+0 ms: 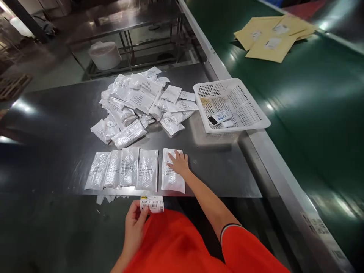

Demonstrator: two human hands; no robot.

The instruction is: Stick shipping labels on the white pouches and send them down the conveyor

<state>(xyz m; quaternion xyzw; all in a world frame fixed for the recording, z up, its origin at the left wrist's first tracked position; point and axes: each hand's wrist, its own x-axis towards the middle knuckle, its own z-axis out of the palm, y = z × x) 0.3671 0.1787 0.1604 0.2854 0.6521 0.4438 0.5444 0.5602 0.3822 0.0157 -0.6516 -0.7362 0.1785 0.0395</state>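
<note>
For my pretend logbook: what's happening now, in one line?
left hand: pinching label | right hand: on white packet | packet pile: beyond

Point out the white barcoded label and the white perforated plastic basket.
White barcoded label (153, 204), head view, on its printed face.
White perforated plastic basket (240, 128), head view, on its near rim.

The packets (148, 170) here are white with black print, that basket (247, 104) perforated white, the shirt (179, 242) orange-red, those envelopes (270, 49) yellow, the belt (321, 113) green
</note>
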